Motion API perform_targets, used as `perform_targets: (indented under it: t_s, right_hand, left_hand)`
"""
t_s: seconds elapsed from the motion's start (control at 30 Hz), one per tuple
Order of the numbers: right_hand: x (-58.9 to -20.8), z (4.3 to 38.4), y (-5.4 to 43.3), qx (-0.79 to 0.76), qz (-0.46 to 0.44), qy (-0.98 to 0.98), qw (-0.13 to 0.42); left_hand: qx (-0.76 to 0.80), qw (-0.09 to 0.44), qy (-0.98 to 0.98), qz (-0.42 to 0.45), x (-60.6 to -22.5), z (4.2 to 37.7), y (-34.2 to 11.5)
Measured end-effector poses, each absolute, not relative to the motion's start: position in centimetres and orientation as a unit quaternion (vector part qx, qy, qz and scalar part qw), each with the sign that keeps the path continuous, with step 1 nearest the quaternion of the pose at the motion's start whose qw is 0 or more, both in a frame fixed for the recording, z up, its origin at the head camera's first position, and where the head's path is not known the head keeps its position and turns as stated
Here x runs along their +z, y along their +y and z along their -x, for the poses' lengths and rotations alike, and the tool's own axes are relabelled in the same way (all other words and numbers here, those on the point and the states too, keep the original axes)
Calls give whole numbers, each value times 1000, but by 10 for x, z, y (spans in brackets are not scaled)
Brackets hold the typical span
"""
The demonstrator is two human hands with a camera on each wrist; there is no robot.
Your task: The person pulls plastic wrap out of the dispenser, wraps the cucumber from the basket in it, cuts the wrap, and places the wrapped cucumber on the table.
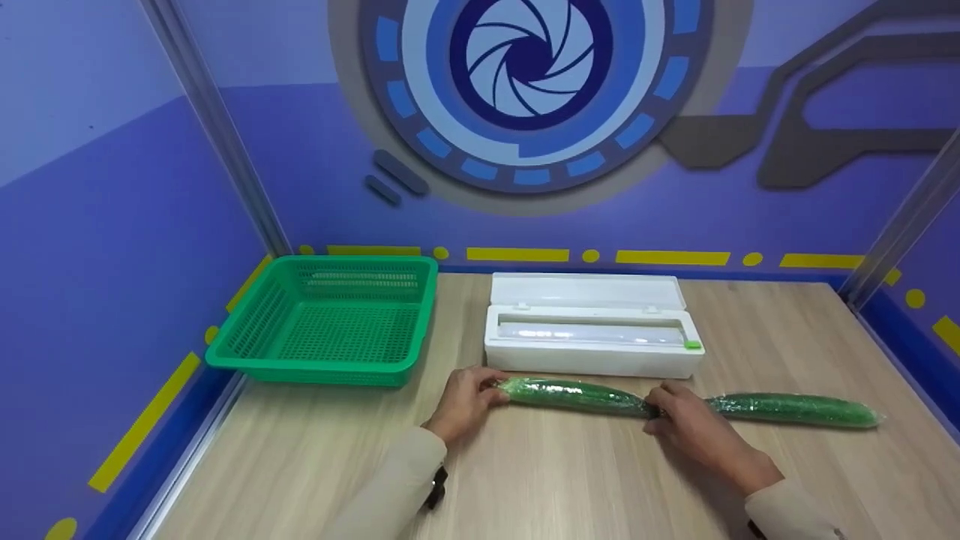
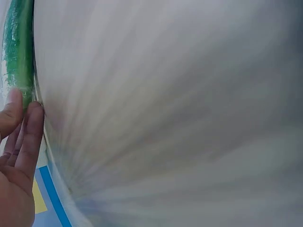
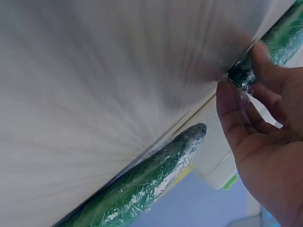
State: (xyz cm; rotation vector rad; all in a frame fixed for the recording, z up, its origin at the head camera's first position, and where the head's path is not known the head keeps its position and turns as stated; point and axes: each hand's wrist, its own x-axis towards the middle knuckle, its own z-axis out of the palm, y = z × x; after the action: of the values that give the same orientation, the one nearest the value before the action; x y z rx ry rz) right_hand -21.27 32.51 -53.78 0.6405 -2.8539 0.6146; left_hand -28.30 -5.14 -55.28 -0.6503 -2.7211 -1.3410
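A cucumber in clear plastic wrap [image 1: 574,395] lies lengthwise on the table between both hands. At its pale left end, my left hand [image 1: 463,405] pinches the tip between thumb and fingers; the left wrist view shows the thumb on the wrapped cucumber [image 2: 19,52]. My right hand [image 1: 697,427] grips the dark right end, with thumb and fingers about the tip and some bunched film [image 3: 245,80] in the right wrist view. Just right of that hand lies a second wrapped cucumber [image 1: 795,409], its near end partly hidden behind the hand in the head view.
A white cling film dispenser [image 1: 592,362] stands behind the first cucumber, lid raised, film roll inside, with a green slider [image 1: 692,345] at its right end. To the left stands a green perforated basket [image 1: 315,367] with nothing in it. Printed wall panels [image 1: 525,225] border the wooden table.
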Motion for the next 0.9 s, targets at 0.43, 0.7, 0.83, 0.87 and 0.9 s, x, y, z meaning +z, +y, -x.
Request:
perform_targets:
  t_s: [0.43, 0.7, 0.83, 0.87, 0.9]
  right_hand:
    - [-533, 218, 329, 216, -240, -942, 92]
    - [-536, 217, 332, 238, -241, -936, 95]
    - [-537, 215, 334, 252, -241, -933, 88]
    - [-537, 214, 334, 254, -238, -933, 85]
    - [-537, 213, 334, 255, -234, -934, 83]
  left_hand:
    - [-444, 68, -862, 235, -554, 281, -53]
    - [-418, 120, -857, 277, -553, 284, -53]
    - [-427, 83, -858, 274, -551, 282, -53]
    - [-429, 75, -858, 274, -551, 282, -53]
    - [-429, 71, -858, 274, -551, 282, -53]
